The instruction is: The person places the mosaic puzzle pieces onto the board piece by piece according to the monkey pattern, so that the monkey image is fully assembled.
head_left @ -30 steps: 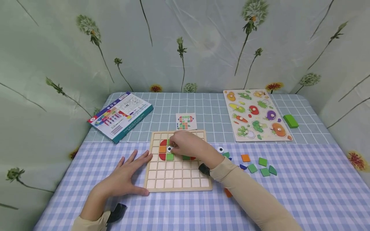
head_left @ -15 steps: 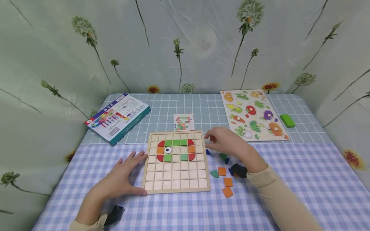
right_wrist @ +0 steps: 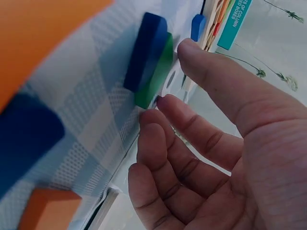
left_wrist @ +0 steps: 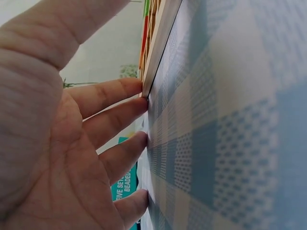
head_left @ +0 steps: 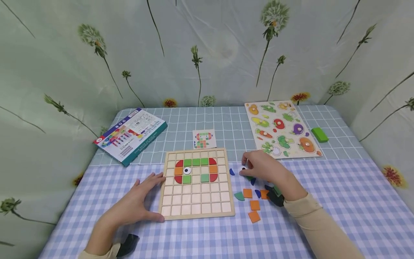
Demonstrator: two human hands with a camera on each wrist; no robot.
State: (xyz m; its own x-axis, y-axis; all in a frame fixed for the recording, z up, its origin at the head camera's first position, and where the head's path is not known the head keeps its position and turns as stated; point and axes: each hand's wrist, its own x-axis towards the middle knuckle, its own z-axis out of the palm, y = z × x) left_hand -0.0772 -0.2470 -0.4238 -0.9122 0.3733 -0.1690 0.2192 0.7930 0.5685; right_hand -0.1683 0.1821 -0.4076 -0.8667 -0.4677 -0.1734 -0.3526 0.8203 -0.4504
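Observation:
My left hand [head_left: 141, 198] lies spread beside a wooden grid board [head_left: 196, 218], its fingertips and thumb touching the left edge. On the board, red, orange and green tiles [head_left: 196, 162] form part of a figure, with a round eye tile [head_left: 187, 171] among them. To the right of the board, my right hand [head_left: 263, 166] reaches down to a second eye tile [right_wrist: 170, 79], pinching it between thumb and forefinger at the tablecloth. Close under this hand lie a green piece [right_wrist: 156, 76] and a blue piece [right_wrist: 145, 52].
A picture card [head_left: 204, 139] lies behind the board. At the back stand a flat box [head_left: 130, 136] on the left and a vegetable puzzle [head_left: 275, 126] on the right, near a green block [head_left: 320, 135]. Several loose orange tiles [head_left: 254, 205] are scattered right of the board.
My right hand has left the eye tile on the board, swung right, and come down onto the second eye tile. My left hand stays at the board's edge.

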